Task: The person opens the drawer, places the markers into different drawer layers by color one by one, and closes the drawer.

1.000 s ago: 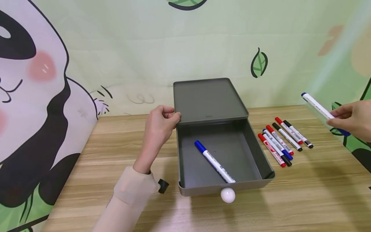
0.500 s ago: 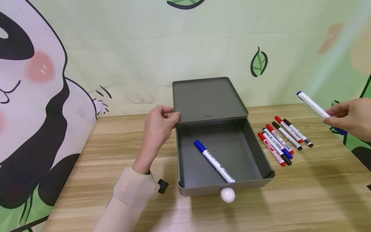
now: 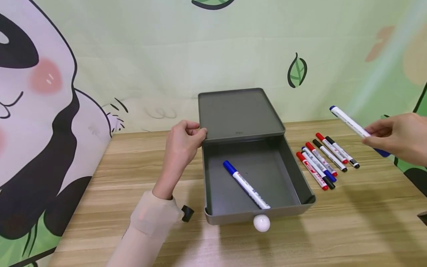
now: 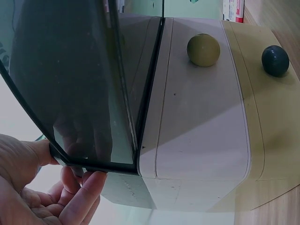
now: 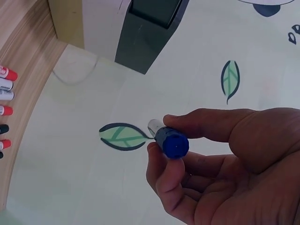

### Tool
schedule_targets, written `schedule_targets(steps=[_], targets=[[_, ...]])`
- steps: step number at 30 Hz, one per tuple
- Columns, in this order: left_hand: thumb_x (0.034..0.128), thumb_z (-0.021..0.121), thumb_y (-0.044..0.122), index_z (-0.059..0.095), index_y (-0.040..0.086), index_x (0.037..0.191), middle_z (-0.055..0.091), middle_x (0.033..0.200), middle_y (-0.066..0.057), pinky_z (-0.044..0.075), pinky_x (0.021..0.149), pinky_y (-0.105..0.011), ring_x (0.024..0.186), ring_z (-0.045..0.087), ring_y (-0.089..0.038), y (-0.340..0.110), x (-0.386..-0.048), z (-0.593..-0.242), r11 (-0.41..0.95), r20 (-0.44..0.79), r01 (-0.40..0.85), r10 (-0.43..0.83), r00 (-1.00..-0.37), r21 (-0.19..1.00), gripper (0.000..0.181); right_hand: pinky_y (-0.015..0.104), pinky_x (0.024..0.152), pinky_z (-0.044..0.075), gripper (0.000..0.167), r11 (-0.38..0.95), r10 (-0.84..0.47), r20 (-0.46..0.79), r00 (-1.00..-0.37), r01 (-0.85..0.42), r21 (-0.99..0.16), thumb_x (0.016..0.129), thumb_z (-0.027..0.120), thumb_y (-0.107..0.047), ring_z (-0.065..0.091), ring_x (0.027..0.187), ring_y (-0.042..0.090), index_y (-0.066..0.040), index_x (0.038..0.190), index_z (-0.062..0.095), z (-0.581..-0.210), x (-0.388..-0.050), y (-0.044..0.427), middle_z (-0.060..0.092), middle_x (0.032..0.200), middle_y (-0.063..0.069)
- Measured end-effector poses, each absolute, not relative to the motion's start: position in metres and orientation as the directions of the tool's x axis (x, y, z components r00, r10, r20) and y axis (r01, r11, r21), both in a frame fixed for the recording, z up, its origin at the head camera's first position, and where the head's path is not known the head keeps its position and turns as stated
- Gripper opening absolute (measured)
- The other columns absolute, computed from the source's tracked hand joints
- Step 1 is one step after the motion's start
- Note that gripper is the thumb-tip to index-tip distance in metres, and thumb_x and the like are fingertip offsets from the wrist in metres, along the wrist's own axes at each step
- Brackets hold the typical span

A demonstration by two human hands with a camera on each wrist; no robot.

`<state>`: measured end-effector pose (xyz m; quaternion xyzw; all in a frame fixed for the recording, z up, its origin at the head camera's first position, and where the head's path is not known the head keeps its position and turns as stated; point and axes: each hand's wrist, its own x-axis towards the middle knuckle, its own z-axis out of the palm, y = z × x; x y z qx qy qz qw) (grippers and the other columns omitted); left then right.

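Observation:
My left hand (image 3: 185, 142) pinches the left front corner of the grey top of a small drawer box (image 3: 240, 115), thumb and fingers on its edge. The box's grey drawer (image 3: 255, 215) is pulled out, with a white knob on its front. Inside lies a blue-capped marker (image 3: 247, 187), slanting. To the right, my right hand (image 3: 400, 137) holds a second blue-capped marker (image 3: 350, 124) above the table, tilted, its cap end toward my hand. The right wrist view shows its blue cap (image 5: 176, 145) between thumb and fingers.
Several red, black and blue markers (image 3: 328, 159) lie side by side on the wooden table (image 3: 140, 167) right of the drawer. A small black piece (image 3: 187, 213) lies left of it. Below, in the left wrist view, more drawer fronts (image 4: 201, 103) with round knobs show. A printed cloth stands behind.
My right hand has moved left toward the drawer box, carrying the marker. My left hand keeps its hold on the box corner. The drawer and the marker inside have stayed put.

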<state>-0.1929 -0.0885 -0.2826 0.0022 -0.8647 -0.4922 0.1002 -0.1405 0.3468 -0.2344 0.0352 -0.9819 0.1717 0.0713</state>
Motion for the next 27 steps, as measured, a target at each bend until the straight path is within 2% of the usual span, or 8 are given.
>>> schedule_targets(steps=[6,12,27], targets=[[0.0932,0.071,0.026,0.07,0.005,0.117,0.069,0.089,-0.005,0.047,0.066,-0.031,0.075,0.067,-0.022,-0.089,-0.193,-0.283,0.517,0.171,0.094,-0.104,-0.98,0.851,0.032,0.026,0.05,0.041,0.031,0.945,-0.054,0.122,-0.991,-0.09,-0.316,0.094,0.071,-0.003,0.056,0.062,0.021,0.024,0.106,0.062,-0.227,-0.134,0.333,0.066,0.076,0.016],[0.0932,0.071,0.026,0.07,0.005,0.117,0.069,0.09,-0.005,0.047,0.066,-0.032,0.076,0.066,-0.022,-0.089,-0.193,-0.283,0.511,0.172,0.095,-0.105,-0.98,0.854,0.032,0.029,0.052,0.039,0.029,0.954,-0.091,0.143,-0.986,-0.127,-0.271,0.093,0.074,-0.007,0.056,0.063,0.019,0.019,0.104,0.067,-0.227,-0.132,0.325,0.069,0.075,0.01],[0.0932,0.071,0.026,0.07,0.005,0.117,0.068,0.09,-0.005,0.048,0.068,-0.032,0.077,0.065,-0.022,-0.09,-0.193,-0.283,0.507,0.157,0.083,-0.106,-0.982,0.858,0.032,0.028,0.053,0.039,0.025,0.953,-0.162,0.152,-0.975,-0.195,-0.231,0.092,0.077,-0.014,0.057,0.064,0.013,0.008,0.104,0.074,-0.221,-0.122,0.298,0.07,0.076,-0.002]])
